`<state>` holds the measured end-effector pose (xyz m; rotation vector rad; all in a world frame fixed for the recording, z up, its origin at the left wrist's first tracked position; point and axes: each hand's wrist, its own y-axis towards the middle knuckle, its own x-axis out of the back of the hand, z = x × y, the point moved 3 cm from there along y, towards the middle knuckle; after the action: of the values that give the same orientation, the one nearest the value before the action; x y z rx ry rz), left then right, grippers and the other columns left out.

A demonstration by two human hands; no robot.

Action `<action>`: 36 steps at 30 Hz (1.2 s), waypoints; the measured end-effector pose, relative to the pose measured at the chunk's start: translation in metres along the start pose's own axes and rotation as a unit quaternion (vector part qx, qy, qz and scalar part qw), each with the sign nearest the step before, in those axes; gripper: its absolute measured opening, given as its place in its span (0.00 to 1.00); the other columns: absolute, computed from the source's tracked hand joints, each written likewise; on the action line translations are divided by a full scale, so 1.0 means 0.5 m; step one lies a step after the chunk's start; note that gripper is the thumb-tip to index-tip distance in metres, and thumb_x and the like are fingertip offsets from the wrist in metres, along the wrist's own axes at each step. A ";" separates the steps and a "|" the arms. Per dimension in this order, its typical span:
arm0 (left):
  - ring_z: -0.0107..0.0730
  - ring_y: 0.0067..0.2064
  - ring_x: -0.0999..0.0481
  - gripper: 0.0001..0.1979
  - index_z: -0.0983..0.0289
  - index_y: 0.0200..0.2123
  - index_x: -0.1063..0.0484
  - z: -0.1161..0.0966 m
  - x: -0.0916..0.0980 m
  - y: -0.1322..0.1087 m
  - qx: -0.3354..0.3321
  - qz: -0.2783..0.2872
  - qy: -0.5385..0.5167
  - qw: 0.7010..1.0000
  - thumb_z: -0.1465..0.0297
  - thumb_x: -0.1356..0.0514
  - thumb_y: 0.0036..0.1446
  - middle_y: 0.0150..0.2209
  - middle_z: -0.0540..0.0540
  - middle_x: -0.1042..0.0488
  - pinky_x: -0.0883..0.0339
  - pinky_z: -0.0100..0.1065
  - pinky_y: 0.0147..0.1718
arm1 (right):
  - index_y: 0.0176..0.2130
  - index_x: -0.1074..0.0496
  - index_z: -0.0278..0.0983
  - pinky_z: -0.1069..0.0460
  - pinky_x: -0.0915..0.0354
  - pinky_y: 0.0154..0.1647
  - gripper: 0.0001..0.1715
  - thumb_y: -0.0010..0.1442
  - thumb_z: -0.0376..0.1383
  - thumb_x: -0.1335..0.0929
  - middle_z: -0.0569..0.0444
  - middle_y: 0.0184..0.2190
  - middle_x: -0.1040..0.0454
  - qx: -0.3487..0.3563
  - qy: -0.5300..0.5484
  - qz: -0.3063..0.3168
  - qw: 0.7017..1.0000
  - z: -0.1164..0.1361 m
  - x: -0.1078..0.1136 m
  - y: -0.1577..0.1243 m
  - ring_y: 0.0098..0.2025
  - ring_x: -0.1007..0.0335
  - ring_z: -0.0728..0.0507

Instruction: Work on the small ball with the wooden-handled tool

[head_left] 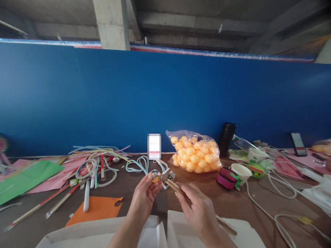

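Observation:
My left hand (146, 193) pinches a small ball (155, 176), part shiny silver and part orange, between thumb and fingers. My right hand (198, 208) is closed around a long wooden-handled tool (174, 186) with a grey tip; its exact kind is unclear. That tip touches or nearly touches the right side of the ball. The handle's other end (227, 225) sticks out below my right hand. Just behind the tool lies a small box with shiny pieces (169, 179), partly hidden by it. Two white trays or box parts (207, 225) lie beneath my forearms.
A clear bag of orange balls (195, 156) sits behind my right hand. Paper cups (241, 172), a magenta pouch (227, 178) and white cables (261, 206) are to the right. Coloured paper (31, 179), tubes and sticks cover the left. A blue partition (155, 93) stands behind.

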<state>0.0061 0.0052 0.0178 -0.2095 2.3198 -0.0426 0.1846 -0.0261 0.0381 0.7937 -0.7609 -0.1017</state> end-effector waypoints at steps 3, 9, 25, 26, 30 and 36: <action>0.28 0.31 0.23 0.08 0.68 0.37 0.27 0.004 0.004 0.003 0.004 0.000 -0.004 1.000 0.73 0.37 0.52 0.32 0.57 0.23 0.26 0.29 0.34 | 0.49 0.29 0.39 0.52 0.30 0.43 0.15 0.64 0.35 0.37 0.49 0.39 0.24 0.004 0.009 -0.001 1.000 0.002 0.000 -0.001 0.40 0.26 0.44; 0.30 0.32 0.22 0.12 0.68 0.42 0.28 0.012 0.008 0.005 0.015 0.016 0.009 1.000 0.72 0.37 0.54 0.33 0.58 0.22 0.27 0.30 0.34 | 0.49 0.29 0.39 0.52 0.30 0.43 0.15 0.64 0.34 0.37 0.48 0.40 0.24 0.009 0.011 -0.004 1.000 0.001 0.000 -0.001 0.40 0.26 0.44; 0.29 0.31 0.22 0.09 0.68 0.37 0.27 0.010 0.007 0.005 0.013 0.008 -0.004 1.000 0.72 0.36 0.52 0.32 0.57 0.22 0.27 0.29 0.33 | 0.49 0.28 0.38 0.53 0.30 0.41 0.15 0.63 0.34 0.37 0.49 0.38 0.24 0.024 -0.005 -0.018 1.000 0.003 0.004 0.002 0.38 0.25 0.45; 0.29 0.31 0.22 0.09 0.68 0.37 0.27 0.010 0.006 0.004 0.014 0.007 -0.006 1.000 0.72 0.36 0.51 0.32 0.57 0.22 0.27 0.29 0.33 | 0.49 0.29 0.38 0.53 0.30 0.42 0.15 0.64 0.34 0.37 0.49 0.38 0.24 0.023 -0.001 -0.020 1.000 0.003 0.004 0.003 0.39 0.25 0.45; 0.29 0.31 0.22 0.09 0.69 0.37 0.27 0.008 0.004 0.003 0.017 0.014 -0.002 1.000 0.72 0.36 0.52 0.31 0.58 0.22 0.26 0.29 0.33 | 0.49 0.28 0.38 0.52 0.29 0.42 0.15 0.64 0.35 0.37 0.48 0.38 0.24 0.013 0.001 -0.014 1.000 0.003 0.003 0.004 0.39 0.25 0.44; 0.29 0.31 0.22 0.04 0.69 0.34 0.27 0.005 0.001 0.000 0.031 0.002 -0.023 0.999 0.73 0.39 0.55 0.32 0.58 0.22 0.26 0.29 0.33 | 0.50 0.29 0.39 0.52 0.30 0.44 0.15 0.64 0.35 0.37 0.49 0.40 0.24 0.004 0.018 -0.027 0.999 0.002 0.016 0.005 0.41 0.26 0.44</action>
<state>0.0074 0.0053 0.0157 -0.1733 2.2691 -0.1062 0.1893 -0.0275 0.0448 0.8224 -0.7070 -0.1317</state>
